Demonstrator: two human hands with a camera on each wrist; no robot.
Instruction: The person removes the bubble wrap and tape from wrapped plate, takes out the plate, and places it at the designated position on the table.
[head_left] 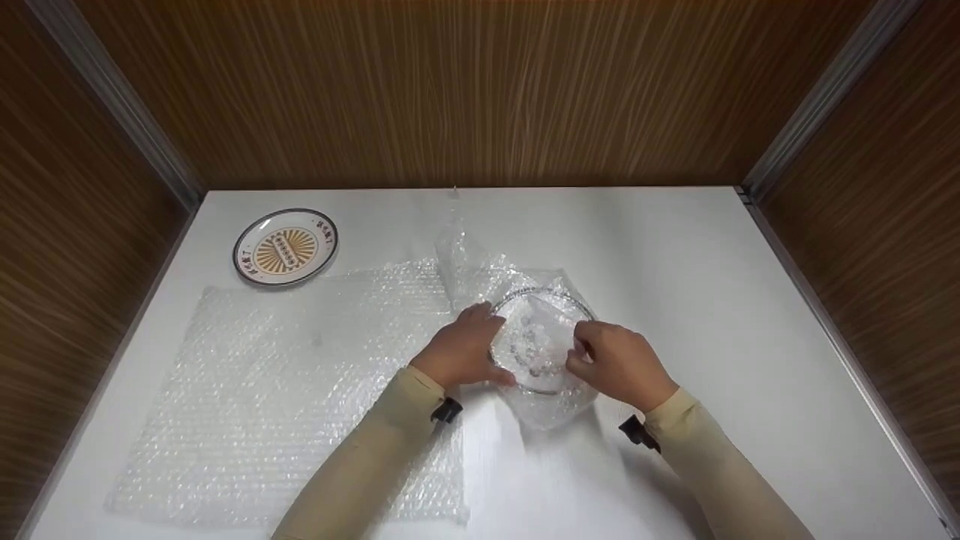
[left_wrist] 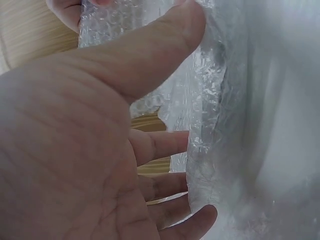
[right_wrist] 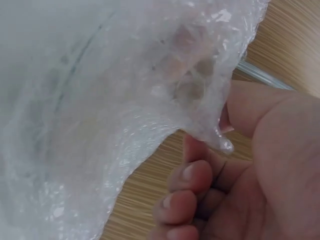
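Observation:
A round plate (head_left: 536,337) with a dark rim lies under layers of clear bubble wrap (head_left: 551,412) right of the table's middle. My left hand (head_left: 465,349) holds the plate's left rim through the wrap, its thumb near the front and its fingers toward the back. In the left wrist view, that thumb lies over the film while the fingertips meet the wrapped edge. At the plate's right side, my right hand (head_left: 626,367) pinches an edge of the wrap between thumb and index finger. A small twisted corner of film (right_wrist: 225,145) sticks out beside that pinch.
A large flat sheet of bubble wrap (head_left: 300,405) covers the table's left half. Behind it sits a second plate (head_left: 285,247) with an orange sunburst. Wood-grain panels (head_left: 465,90) enclose the white table (head_left: 750,322) at the back and both sides.

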